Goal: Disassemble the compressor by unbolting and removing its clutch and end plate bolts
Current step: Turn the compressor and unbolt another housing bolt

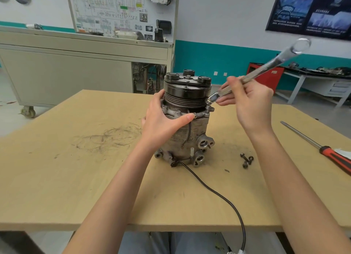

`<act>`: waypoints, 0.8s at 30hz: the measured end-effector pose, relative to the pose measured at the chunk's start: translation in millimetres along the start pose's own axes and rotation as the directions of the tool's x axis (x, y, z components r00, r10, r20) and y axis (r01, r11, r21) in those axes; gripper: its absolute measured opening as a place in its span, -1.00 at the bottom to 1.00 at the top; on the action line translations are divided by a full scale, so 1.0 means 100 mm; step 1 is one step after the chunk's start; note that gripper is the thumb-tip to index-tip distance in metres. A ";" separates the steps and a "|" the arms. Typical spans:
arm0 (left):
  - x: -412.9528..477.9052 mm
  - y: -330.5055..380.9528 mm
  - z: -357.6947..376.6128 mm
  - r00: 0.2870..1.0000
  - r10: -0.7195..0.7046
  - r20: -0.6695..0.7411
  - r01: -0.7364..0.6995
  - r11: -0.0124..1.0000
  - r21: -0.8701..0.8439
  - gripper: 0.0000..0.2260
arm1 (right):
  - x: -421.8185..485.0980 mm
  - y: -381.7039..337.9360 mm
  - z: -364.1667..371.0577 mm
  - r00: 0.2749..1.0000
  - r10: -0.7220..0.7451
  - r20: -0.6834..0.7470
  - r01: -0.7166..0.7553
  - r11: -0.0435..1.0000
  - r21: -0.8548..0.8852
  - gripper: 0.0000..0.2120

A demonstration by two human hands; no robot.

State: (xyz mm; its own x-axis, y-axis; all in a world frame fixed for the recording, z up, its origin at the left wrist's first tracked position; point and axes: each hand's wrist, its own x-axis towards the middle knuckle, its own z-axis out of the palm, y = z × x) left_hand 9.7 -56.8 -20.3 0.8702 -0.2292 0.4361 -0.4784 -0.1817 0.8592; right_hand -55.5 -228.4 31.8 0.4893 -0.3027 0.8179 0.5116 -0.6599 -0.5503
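Observation:
A grey metal compressor (191,134) stands upright on the wooden table (76,177), its black clutch and pulley (188,86) on top. My left hand (165,119) wraps around the body just under the pulley, thumb by a flange bolt (195,116). My right hand (248,100) holds a shiny double-ended ring wrench (266,67) slanted up to the right. Its lower ring end (209,101) hovers just above a raised bolt (208,109) on the right of the flange. Three loose bolts (247,159) lie on the table to the right of the compressor.
A red-and-black-handled screwdriver (319,145) lies at the table's right edge. The compressor's black cable (218,193) trails over the near edge. Behind stand a grey wheeled cabinet (66,79) with a training board and, far right, a bench (319,77) with parts.

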 end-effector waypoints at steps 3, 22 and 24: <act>-0.01 0.01 0.00 1.000 -0.002 0.004 0.002 1.000 0.002 -0.08 | -0.10 -0.13 0.03 0.912 -0.375 0.166 0.409 0.864 -0.294 -0.69; 0.00 -0.01 -0.01 1.000 0.005 0.008 -0.005 1.000 -0.004 -0.07 | -0.18 0.29 0.09 0.935 0.332 0.122 -0.337 0.732 0.592 -0.66; 0.00 -0.01 0.00 1.000 0.004 0.010 -0.004 1.000 -0.007 -0.07 | -0.13 0.44 0.10 0.805 0.504 0.312 -0.550 0.440 0.710 -0.57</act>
State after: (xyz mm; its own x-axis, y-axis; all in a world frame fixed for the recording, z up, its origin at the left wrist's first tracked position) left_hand 10.4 -56.3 -20.9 0.8669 -0.2393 0.4372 -0.4812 -0.1736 0.8592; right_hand -32.0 -246.4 -4.5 0.8724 -0.3613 0.3290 0.4569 0.3642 -0.8115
